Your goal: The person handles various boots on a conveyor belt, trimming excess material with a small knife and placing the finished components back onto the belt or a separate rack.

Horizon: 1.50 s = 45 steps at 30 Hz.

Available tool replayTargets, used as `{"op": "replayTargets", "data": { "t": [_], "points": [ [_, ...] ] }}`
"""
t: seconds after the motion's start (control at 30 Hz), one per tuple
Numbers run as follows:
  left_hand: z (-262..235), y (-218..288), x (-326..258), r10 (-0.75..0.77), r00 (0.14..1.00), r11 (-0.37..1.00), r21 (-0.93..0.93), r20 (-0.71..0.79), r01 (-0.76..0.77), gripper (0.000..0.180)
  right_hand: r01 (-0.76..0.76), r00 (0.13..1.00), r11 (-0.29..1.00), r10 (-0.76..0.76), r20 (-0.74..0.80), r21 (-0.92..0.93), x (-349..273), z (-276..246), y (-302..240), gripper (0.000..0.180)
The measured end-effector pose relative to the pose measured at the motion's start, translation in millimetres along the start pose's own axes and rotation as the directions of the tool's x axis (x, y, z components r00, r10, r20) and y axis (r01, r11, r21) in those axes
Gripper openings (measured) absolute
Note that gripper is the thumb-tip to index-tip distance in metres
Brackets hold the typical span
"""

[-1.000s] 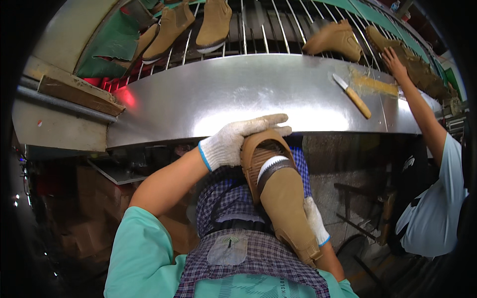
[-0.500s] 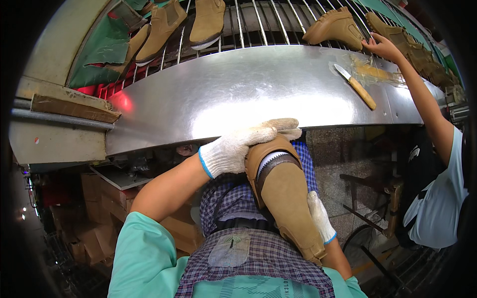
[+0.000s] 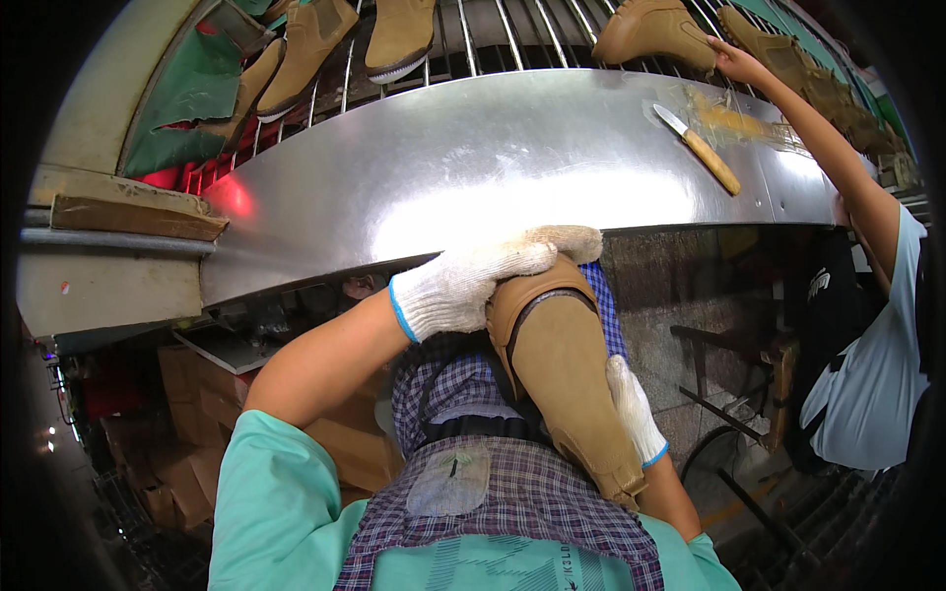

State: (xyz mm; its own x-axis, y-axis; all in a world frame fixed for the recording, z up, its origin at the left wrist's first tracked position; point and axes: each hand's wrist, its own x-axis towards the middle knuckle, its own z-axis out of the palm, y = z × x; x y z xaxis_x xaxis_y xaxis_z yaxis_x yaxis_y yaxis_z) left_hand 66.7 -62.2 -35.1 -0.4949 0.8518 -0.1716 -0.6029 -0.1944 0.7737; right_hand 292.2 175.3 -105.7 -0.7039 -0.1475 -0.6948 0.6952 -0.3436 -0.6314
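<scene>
On lap, below steel counter (image 3: 473, 167) edge: tan suede boot (image 3: 567, 379), sole down. Left hand (image 3: 473, 281) clamped over toe end, right hand (image 3: 633, 409) cupping side. Likely light, soft upper, stiff sole; best gripped at sole edges.

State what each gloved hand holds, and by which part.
Both hold one tan boot: left hand over its sole end near the table, right hand along the shaft's side.

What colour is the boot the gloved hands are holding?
Tan brown; the boot shows best in the head view.
</scene>
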Motion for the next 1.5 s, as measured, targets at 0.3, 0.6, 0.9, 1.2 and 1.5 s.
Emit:
{"op": "replayTargets", "data": {
  "t": [0.3,0.6,0.9,1.2,1.5],
  "points": [
    [3.1,-0.6,8.0,-0.006,1.0,0.999,0.052,0.005,0.006,0.069,-0.035,0.999,0.985,0.034,0.01,0.169,0.9,3.2,3.7,0.063],
    [9.7,-1.3,15.0,-0.059,0.998,0.998,0.026,0.014,0.059,0.066,-0.055,0.998,0.974,0.054,0.012,0.221,0.5,-6.1,14.3,0.062],
    [18.8,-13.4,6.7,0.081,0.99,0.966,-0.234,-0.112,-0.106,0.082,0.109,0.981,0.937,-0.156,-0.119,-0.332,4.9,24.4,-71.8,0.059],
    [-20.5,122.7,-25.5,0.013,0.967,0.999,0.053,-0.253,0.001,0.064,0.405,0.913,0.703,-0.277,0.3,-0.585,11.4,114.9,-142.2,0.06],
    [-46.3,70.9,-94.0,0.069,0.947,0.991,-0.09,-0.313,-0.102,0.064,-0.062,0.426,-0.365,-0.852,0.306,-0.929,89.8,-31.8,-261.7,0.055]
  ]
}}
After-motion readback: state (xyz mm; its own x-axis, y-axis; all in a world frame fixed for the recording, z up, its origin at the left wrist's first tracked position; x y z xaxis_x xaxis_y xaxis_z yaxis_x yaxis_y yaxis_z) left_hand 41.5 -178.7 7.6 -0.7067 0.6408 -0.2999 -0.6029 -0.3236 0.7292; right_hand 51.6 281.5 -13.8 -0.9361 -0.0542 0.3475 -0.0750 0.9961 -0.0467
